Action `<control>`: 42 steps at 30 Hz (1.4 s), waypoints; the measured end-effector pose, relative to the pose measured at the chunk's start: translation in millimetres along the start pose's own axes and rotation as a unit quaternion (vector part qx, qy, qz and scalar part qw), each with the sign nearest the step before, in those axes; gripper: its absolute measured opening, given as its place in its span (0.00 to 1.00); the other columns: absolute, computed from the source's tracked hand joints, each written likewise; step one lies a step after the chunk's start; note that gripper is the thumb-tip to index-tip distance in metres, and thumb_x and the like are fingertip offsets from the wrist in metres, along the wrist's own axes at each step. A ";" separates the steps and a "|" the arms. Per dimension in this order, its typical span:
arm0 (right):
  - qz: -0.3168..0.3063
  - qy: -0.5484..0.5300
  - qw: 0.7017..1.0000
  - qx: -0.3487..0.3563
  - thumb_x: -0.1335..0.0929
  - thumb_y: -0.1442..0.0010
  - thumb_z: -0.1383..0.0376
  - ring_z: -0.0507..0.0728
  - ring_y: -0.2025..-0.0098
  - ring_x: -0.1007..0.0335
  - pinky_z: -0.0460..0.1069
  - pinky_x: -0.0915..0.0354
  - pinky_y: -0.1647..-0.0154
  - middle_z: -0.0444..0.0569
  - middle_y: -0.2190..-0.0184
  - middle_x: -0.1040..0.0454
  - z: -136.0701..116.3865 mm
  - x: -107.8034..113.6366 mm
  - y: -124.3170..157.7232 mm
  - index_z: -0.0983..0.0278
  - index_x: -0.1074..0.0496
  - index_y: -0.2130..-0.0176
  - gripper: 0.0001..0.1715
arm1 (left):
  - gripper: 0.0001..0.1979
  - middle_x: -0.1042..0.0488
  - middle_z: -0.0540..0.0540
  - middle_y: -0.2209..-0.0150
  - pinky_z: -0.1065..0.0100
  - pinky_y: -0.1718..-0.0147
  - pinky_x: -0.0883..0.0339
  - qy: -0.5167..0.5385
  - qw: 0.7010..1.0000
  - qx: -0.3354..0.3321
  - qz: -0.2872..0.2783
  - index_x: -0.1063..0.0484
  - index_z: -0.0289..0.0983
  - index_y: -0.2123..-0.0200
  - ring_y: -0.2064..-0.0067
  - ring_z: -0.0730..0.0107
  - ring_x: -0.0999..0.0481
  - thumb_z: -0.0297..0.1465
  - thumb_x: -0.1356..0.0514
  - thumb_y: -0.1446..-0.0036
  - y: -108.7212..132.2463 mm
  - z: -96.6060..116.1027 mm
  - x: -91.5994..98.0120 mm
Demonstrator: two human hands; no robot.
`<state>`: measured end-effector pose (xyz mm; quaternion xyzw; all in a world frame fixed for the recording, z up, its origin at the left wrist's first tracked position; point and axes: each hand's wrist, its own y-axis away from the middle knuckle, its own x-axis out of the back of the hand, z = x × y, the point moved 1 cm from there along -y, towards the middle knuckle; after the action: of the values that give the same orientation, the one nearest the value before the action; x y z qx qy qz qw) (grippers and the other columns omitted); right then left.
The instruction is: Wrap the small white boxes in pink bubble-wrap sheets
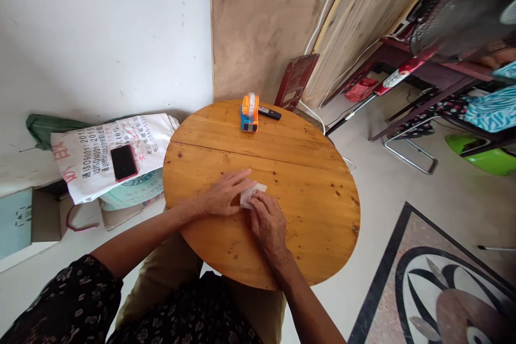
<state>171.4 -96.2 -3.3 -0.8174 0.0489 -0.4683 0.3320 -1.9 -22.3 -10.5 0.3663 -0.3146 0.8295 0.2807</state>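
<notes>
On the round wooden table (314, 193) lies a small crumpled white tissue (252, 193), thin and slightly see-through at its edges. My right hand (269, 220) has its fingers bent and pressed together on the tissue's near right side. Beside the tissue's left edge, my left hand (226, 192) rests with fingers stretched out and holds nothing. Whether its fingertips touch the tissue is hard to make out. Farther back on the tabletop stands an orange and blue tape dispenser (249, 113), and a black remote control (269, 113) lies just right of it.
To the left, a phone (123, 163) lies on a white printed sack (151, 134). A dark red wooden chair (296, 80) stands behind the table. At the right are a standing fan (451, 16), a dark wooden table (435, 67) and a green basin (484, 153).
</notes>
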 end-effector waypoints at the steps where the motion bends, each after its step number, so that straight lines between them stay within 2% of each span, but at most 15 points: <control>1: -0.002 -0.003 1.000 -0.003 0.38 0.38 0.73 0.60 0.50 0.29 0.56 0.31 0.49 0.53 0.55 0.24 0.2 0.2 -0.2 0.58 0.25 0.56 0.17 | 0.29 0.43 0.33 0.32 0.48 0.35 0.45 0.003 1.000 -0.012 -0.001 0.36 0.36 0.39 0.31 0.50 0.44 0.31 0.39 0.44 -2.2 -0.8 -2.4; 5: -0.008 -0.009 1.000 -0.021 0.38 0.38 0.72 0.60 0.54 0.28 0.55 0.30 0.52 0.52 0.58 0.23 4.3 3.9 -3.4 0.58 0.24 0.58 0.16 | 0.21 0.32 0.36 0.39 0.55 0.39 0.39 0.055 0.998 -0.021 0.006 0.32 0.37 0.42 0.37 0.58 0.34 0.30 0.44 0.39 -13.7 -1.5 -11.1; 9: -0.030 -0.106 0.991 -0.077 0.36 0.38 0.67 0.59 0.53 0.27 0.54 0.31 0.51 0.52 0.57 0.22 16.3 12.9 -22.8 0.59 0.25 0.61 0.10 | 0.22 0.25 0.40 0.48 0.60 0.46 0.33 0.136 0.990 0.041 0.023 0.29 0.36 0.46 0.47 0.60 0.26 0.32 0.38 0.44 -24.5 0.3 -5.4; 12: -0.092 -0.222 0.951 -0.195 0.35 0.38 0.60 0.58 0.59 0.26 0.52 0.31 0.56 0.50 0.62 0.22 31.5 16.9 -49.8 0.60 0.26 0.64 0.10 | 0.19 0.22 0.46 0.59 0.66 0.58 0.30 0.221 0.965 0.142 -0.005 0.26 0.37 0.53 0.59 0.64 0.24 0.30 0.37 0.51 -34.7 1.5 5.0; 14: -0.131 -0.300 0.905 -0.274 0.34 0.41 0.56 0.56 0.67 0.28 0.50 0.32 0.64 0.48 0.69 0.23 42.8 15.7 -67.2 0.61 0.27 0.66 0.12 | 0.14 0.24 0.50 0.66 0.71 0.68 0.33 0.307 0.928 0.203 -0.050 0.25 0.37 0.59 0.66 0.70 0.27 0.29 0.39 0.51 -42.3 2.9 10.7; 17: -0.154 -0.380 0.849 -0.334 0.31 0.47 0.53 0.53 0.73 0.34 0.48 0.36 0.69 0.45 0.74 0.26 57.9 9.0 -83.7 0.62 0.28 0.69 0.14 | 0.12 0.29 0.52 0.72 0.74 0.77 0.41 0.377 0.882 0.273 -0.079 0.26 0.35 0.62 0.75 0.76 0.33 0.31 0.40 0.51 -52.4 5.5 15.2; 20: -0.152 -0.410 0.828 -0.352 0.30 0.50 0.51 0.52 0.73 0.36 0.48 0.38 0.69 0.44 0.74 0.27 67.5 -0.4 -86.1 0.62 0.28 0.70 0.17 | 0.14 0.30 0.52 0.74 0.76 0.82 0.47 0.390 0.863 0.315 -0.065 0.26 0.33 0.59 0.79 0.80 0.39 0.33 0.42 0.49 -57.6 5.2 14.1; 23: -0.141 -0.421 0.813 -0.376 0.30 0.51 0.48 0.52 0.75 0.38 0.48 0.39 0.72 0.43 0.76 0.30 72.0 -10.7 -79.8 0.62 0.28 0.70 0.20 | 0.15 0.30 0.52 0.74 0.77 0.84 0.49 0.413 0.838 0.353 -0.053 0.27 0.33 0.59 0.81 0.81 0.39 0.35 0.43 0.48 -57.1 -0.7 8.4; 28: -0.114 -0.469 0.780 -0.397 0.29 0.49 0.43 0.52 0.77 0.39 0.47 0.40 0.75 0.42 0.79 0.31 76.6 -18.1 -69.5 0.62 0.28 0.72 0.24 | 0.17 0.28 0.50 0.73 0.76 0.86 0.45 0.430 0.831 0.348 -0.056 0.28 0.33 0.61 0.81 0.79 0.37 0.39 0.43 0.48 -53.6 -9.5 1.6; 30: -0.130 -0.492 0.767 -0.391 0.28 0.49 0.44 0.53 0.75 0.35 0.48 0.38 0.73 0.44 0.76 0.28 77.5 -14.2 -68.0 0.62 0.26 0.67 0.24 | 0.17 0.27 0.49 0.74 0.75 0.86 0.44 0.438 0.826 0.351 -0.052 0.28 0.32 0.61 0.81 0.78 0.36 0.39 0.43 0.47 -53.6 -8.8 2.4; 32: -0.158 -0.515 0.757 -0.369 0.26 0.49 0.46 0.56 0.68 0.28 0.49 0.33 0.67 0.47 0.68 0.22 76.3 -7.9 -67.9 0.61 0.25 0.58 0.27 | 0.16 0.27 0.49 0.74 0.75 0.86 0.43 0.448 0.818 0.360 -0.039 0.28 0.32 0.61 0.81 0.77 0.35 0.38 0.43 0.47 -54.0 -7.0 4.4; 34: -0.181 -0.532 0.756 -0.337 0.24 0.52 0.49 0.59 0.57 0.25 0.52 0.30 0.58 0.50 0.56 0.21 72.9 -2.4 -68.4 0.59 0.27 0.50 0.33 | 0.15 0.28 0.49 0.75 0.75 0.87 0.43 0.461 0.808 0.367 -0.029 0.28 0.32 0.61 0.81 0.77 0.34 0.37 0.44 0.46 -53.6 -5.9 6.1; 36: -0.187 -0.535 0.761 -0.316 0.21 0.55 0.53 0.60 0.51 0.26 0.54 0.30 0.52 0.51 0.49 0.23 68.7 -0.6 -68.3 0.57 0.31 0.47 0.38 | 0.15 0.28 0.48 0.75 0.75 0.87 0.43 0.475 0.800 0.365 -0.025 0.28 0.32 0.62 0.81 0.76 0.33 0.38 0.44 0.46 -51.9 -7.2 6.9; 40: -0.143 -0.521 0.773 -0.333 0.21 0.56 0.56 0.60 0.50 0.25 0.55 0.30 0.48 0.52 0.48 0.23 64.6 -6.7 -64.6 0.57 0.33 0.46 0.40 | 0.23 0.29 0.49 0.76 0.75 0.84 0.42 0.476 0.823 0.309 -0.016 0.26 0.32 0.61 0.79 0.76 0.33 0.48 0.42 0.43 -46.2 -15.8 7.3; 42: -0.116 -0.521 0.774 -0.341 0.21 0.56 0.54 0.62 0.48 0.26 0.56 0.30 0.47 0.53 0.47 0.24 65.0 -9.5 -62.4 0.58 0.33 0.45 0.42 | 0.26 0.26 0.47 0.72 0.74 0.77 0.37 0.488 0.832 0.265 -0.015 0.25 0.32 0.60 0.74 0.75 0.29 0.50 0.39 0.45 -44.3 -19.0 7.0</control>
<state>203.6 -11.8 4.3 -0.9954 -0.0699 0.0423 -0.0507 16.7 21.7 -1.2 -0.0207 0.1004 0.9477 0.3022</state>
